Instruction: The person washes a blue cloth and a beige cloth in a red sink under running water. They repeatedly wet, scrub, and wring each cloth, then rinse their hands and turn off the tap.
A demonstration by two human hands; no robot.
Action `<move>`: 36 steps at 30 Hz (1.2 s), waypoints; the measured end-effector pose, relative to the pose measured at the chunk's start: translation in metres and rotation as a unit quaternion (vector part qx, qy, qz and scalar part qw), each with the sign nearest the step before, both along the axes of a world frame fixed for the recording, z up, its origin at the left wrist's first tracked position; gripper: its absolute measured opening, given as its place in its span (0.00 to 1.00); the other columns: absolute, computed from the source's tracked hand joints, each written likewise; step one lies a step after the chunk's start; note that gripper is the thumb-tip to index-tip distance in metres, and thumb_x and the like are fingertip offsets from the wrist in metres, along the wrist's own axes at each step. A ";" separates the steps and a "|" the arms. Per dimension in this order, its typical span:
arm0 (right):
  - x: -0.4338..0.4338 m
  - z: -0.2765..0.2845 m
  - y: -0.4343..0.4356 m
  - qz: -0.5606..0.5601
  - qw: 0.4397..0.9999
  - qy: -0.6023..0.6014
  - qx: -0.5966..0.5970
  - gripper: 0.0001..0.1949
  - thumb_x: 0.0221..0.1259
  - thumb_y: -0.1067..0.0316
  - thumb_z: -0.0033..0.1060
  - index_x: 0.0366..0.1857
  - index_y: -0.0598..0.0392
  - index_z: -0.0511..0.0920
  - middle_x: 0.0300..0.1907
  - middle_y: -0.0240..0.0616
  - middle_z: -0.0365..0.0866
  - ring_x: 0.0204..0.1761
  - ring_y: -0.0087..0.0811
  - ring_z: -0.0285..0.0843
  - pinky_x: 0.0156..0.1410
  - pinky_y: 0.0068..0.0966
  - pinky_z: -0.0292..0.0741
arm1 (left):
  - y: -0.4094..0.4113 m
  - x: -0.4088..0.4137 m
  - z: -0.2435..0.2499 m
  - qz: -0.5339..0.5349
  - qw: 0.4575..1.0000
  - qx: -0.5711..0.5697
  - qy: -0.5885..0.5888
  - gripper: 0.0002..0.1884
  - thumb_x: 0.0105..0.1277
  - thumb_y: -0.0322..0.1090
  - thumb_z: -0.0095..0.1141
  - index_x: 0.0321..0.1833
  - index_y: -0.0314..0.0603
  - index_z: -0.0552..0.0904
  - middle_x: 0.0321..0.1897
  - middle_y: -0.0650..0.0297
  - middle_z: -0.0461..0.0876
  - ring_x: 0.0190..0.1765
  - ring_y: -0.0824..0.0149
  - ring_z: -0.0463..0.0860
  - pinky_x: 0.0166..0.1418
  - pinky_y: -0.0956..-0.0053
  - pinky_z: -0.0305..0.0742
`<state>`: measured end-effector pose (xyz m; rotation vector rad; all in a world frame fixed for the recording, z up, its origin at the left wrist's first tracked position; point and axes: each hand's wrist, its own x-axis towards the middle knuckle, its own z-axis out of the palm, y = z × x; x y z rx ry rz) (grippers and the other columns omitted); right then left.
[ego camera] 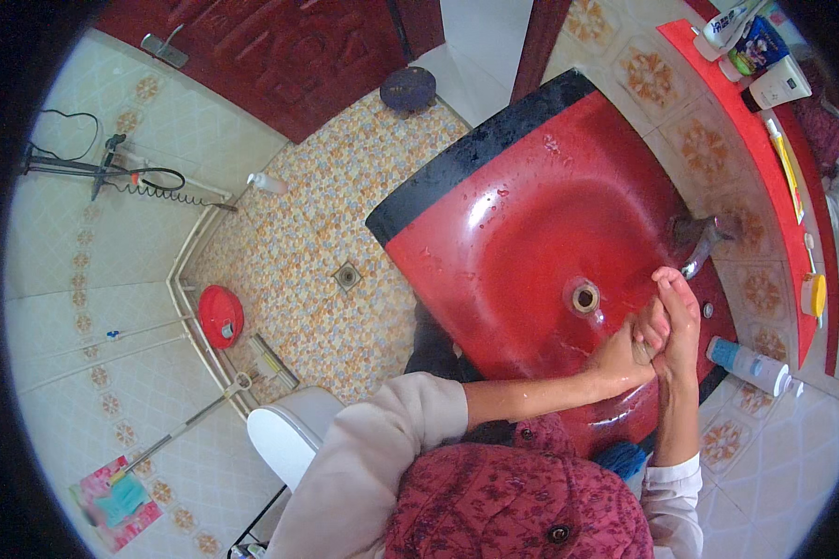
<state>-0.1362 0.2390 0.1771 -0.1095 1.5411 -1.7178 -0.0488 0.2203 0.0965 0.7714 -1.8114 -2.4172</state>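
Over the red washbasin [517, 223], my left hand [622, 353] and my right hand [679, 314] are clasped together. Their fingers curl around each other, and the palms are hidden. The wet-looking hands are right of the metal drain [585, 297] and just below the chrome faucet [703, 248]. I cannot tell whether water is running. Drops speckle the basin's surface. A blue and white pump bottle [749, 365] lies tilted beside the basin, right of my right wrist.
A red shelf [748, 91] on the right holds several tubes, a toothbrush and a yellow-lidded jar [814, 295]. On the left are a white toilet [287, 437], a red basin [210, 307], a floor squeegee [274, 360] and a bottle [267, 183]. A dark round object [407, 89] sits by the door [280, 56].
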 end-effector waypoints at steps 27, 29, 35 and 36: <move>0.018 -0.152 -0.001 -0.200 0.972 -0.114 0.035 0.05 0.70 0.68 0.50 0.39 0.56 0.73 0.20 0.31 0.71 0.18 0.25 0.68 0.23 0.23 0.69 | -0.027 0.032 -0.077 -0.074 0.937 -0.293 -0.174 0.19 0.64 0.45 0.55 0.50 0.43 0.68 0.31 0.44 0.83 0.33 0.41 0.84 0.34 0.46 0.77; 0.004 -0.144 0.008 -0.093 0.987 -0.130 0.011 0.14 0.71 0.54 0.50 0.41 0.55 0.74 0.26 0.33 0.76 0.28 0.28 0.76 0.34 0.25 0.75 | -0.034 0.027 -0.071 -0.085 0.983 -0.076 -0.147 0.19 0.63 0.47 0.57 0.48 0.44 0.69 0.27 0.53 0.82 0.24 0.53 0.82 0.24 0.58 0.75; -0.043 -0.060 0.027 0.074 0.973 -0.048 -0.211 0.41 0.63 0.27 0.41 0.66 0.55 0.68 0.68 0.44 0.67 0.68 0.41 0.66 0.71 0.42 0.65 | -0.050 0.014 0.008 -0.086 0.835 0.541 -0.053 0.15 0.67 0.53 0.56 0.43 0.52 0.76 0.23 0.68 0.74 0.16 0.73 0.73 0.11 0.81 0.60; -0.048 -0.052 0.029 0.109 0.943 -0.036 -0.311 0.41 0.61 0.27 0.45 0.67 0.52 0.67 0.69 0.45 0.65 0.69 0.42 0.64 0.71 0.46 0.64 | -0.049 0.012 0.027 -0.109 0.769 0.629 -0.035 0.15 0.67 0.53 0.55 0.42 0.51 0.76 0.23 0.68 0.73 0.16 0.73 0.72 0.11 0.81 0.60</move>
